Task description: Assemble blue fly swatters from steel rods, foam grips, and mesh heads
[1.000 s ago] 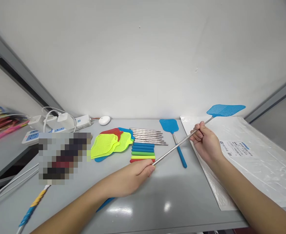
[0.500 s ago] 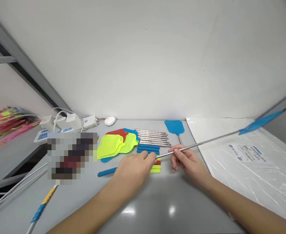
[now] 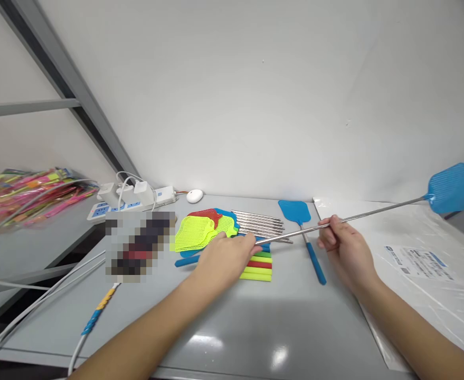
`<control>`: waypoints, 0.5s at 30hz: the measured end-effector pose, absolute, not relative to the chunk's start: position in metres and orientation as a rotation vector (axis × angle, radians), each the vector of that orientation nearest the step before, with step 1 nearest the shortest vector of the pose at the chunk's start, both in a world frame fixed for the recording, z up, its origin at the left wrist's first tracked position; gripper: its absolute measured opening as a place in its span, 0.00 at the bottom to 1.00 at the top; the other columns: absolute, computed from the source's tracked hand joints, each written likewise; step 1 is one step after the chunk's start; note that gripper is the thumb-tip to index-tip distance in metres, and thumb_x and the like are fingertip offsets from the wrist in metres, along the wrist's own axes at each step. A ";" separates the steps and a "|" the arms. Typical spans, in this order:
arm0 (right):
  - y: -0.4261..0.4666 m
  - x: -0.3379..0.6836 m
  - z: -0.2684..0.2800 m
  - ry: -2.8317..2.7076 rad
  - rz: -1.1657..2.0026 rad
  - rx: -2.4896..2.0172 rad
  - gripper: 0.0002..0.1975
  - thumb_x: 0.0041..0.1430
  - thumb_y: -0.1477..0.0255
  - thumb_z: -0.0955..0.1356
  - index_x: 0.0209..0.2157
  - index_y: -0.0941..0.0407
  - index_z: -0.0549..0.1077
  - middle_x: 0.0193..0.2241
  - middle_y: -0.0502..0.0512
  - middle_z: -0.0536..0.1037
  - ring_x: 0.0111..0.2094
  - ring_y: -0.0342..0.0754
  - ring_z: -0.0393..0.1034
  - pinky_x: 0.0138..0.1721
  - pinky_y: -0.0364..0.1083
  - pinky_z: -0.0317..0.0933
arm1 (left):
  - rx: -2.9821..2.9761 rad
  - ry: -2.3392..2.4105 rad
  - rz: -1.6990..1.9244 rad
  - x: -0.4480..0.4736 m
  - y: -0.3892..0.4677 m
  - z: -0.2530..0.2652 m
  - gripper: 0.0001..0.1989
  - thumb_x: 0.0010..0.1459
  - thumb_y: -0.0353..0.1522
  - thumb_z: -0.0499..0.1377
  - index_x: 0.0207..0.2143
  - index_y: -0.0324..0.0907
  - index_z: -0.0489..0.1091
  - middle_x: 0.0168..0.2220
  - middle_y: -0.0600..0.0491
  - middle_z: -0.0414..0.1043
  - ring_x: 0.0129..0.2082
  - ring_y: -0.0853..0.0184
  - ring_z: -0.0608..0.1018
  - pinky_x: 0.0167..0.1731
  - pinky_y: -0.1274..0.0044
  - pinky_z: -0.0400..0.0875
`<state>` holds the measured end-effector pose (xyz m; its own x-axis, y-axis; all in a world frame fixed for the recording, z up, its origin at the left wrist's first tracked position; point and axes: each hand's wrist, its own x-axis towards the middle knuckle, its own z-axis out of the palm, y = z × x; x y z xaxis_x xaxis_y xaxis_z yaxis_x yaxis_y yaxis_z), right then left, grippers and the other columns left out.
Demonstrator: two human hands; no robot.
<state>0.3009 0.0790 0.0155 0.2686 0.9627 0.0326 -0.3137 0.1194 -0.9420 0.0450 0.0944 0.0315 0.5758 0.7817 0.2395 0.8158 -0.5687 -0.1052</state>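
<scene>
My left hand (image 3: 226, 258) is closed around the blue handle of a fly swatter (image 3: 448, 188), and the handle's end pokes out to its left. The swatter's long metal rod slants up to the right, with its flat blue head over the white package. Partway along that rod, my right hand (image 3: 350, 253) pinches it between thumb and fingers. Another blue fly swatter (image 3: 315, 263) lies on the table between my hands, its rod short. Behind my left hand are yellow, red and blue swatter heads (image 3: 194, 232), a row of metal rods (image 3: 257, 217) and coloured handle tubes (image 3: 260, 272), partly covered.
A white plastic-wrapped package (image 3: 378, 221) lies on the right of the grey table (image 3: 295, 332). At left are a power strip (image 3: 101, 211) with plugs, white cables, a pixelated object (image 3: 140, 248) and a white oval device (image 3: 195, 196). Colourful bagged items (image 3: 37, 192) lie beyond the metal frame.
My right hand has slid farther right along the rod, away from my left hand. The swatter's head has turned from edge-on to show its flat face. The camera view has shifted slightly left.
</scene>
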 end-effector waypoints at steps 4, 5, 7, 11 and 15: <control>0.086 0.328 0.025 -0.752 0.974 -0.983 0.14 0.58 0.58 0.70 0.29 0.56 0.76 0.18 0.45 0.56 0.22 0.40 0.52 0.24 0.40 0.59 | -2.624 -1.291 -0.258 0.027 0.108 0.041 0.18 0.68 0.41 0.45 0.28 0.44 0.65 0.21 0.55 0.71 0.19 0.65 0.69 0.25 0.74 0.51; 0.087 0.331 0.027 -0.739 0.959 -0.969 0.14 0.57 0.58 0.70 0.30 0.56 0.76 0.18 0.45 0.56 0.22 0.40 0.52 0.24 0.40 0.59 | -2.622 -1.300 -0.276 0.022 0.111 0.043 0.19 0.68 0.42 0.46 0.28 0.44 0.65 0.21 0.55 0.71 0.20 0.65 0.69 0.25 0.74 0.50; 0.087 0.335 0.029 -0.712 0.933 -0.936 0.14 0.57 0.59 0.70 0.30 0.56 0.75 0.18 0.44 0.55 0.22 0.39 0.51 0.24 0.39 0.59 | -2.597 -1.346 -0.330 0.011 0.116 0.047 0.20 0.66 0.45 0.47 0.27 0.44 0.66 0.20 0.55 0.70 0.21 0.64 0.70 0.24 0.75 0.48; 0.084 0.333 0.031 -0.644 0.947 -0.874 0.13 0.57 0.60 0.71 0.29 0.56 0.74 0.18 0.43 0.55 0.21 0.39 0.51 0.24 0.39 0.59 | -2.506 -1.407 -0.394 -0.011 0.125 0.053 0.23 0.61 0.52 0.49 0.27 0.45 0.66 0.20 0.55 0.70 0.21 0.64 0.70 0.23 0.75 0.47; 0.083 0.323 0.024 -0.577 1.118 -0.859 0.12 0.56 0.60 0.71 0.31 0.54 0.73 0.19 0.43 0.57 0.21 0.39 0.53 0.23 0.39 0.59 | -2.436 -1.386 -0.421 -0.020 0.132 0.052 0.22 0.61 0.50 0.49 0.25 0.45 0.66 0.19 0.54 0.70 0.22 0.63 0.70 0.24 0.74 0.49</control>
<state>0.3233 0.0832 0.0239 0.3500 0.9366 -0.0162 -0.5299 0.1837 -0.8279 -0.0203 0.1319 0.0518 0.4900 0.7758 0.3975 0.8658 -0.4863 -0.1181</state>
